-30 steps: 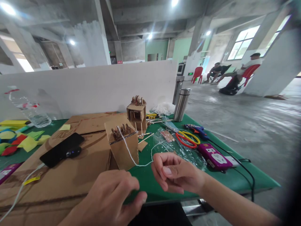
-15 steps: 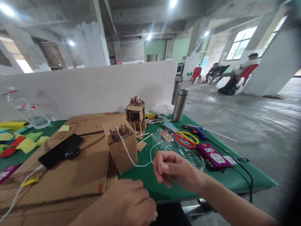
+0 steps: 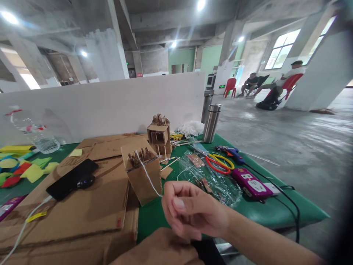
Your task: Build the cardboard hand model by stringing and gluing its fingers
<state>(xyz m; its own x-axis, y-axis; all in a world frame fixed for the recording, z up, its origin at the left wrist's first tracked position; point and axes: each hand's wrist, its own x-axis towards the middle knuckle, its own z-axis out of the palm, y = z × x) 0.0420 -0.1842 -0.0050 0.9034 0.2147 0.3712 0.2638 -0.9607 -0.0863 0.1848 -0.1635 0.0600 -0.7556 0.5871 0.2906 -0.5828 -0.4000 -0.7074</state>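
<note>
Green table (image 3: 275, 211): steel flask (image 3: 211, 123); scissors (image 3: 220, 163); glue gun (image 3: 231, 151); purple power strip (image 3: 252, 184), black cord; black phone (image 3: 72, 178) on flat cardboard (image 3: 82, 209); water bottle (image 3: 30, 129); coloured paper scraps (image 3: 24, 168). White partition (image 3: 110, 103) behind. Two people seated, far right.

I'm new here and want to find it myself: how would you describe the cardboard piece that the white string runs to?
On the green table, beside the flat cardboard sheets, stand two small cardboard boxes. It is the nearer box, just beyond the right hand. Only it has white string running down its front.
</note>
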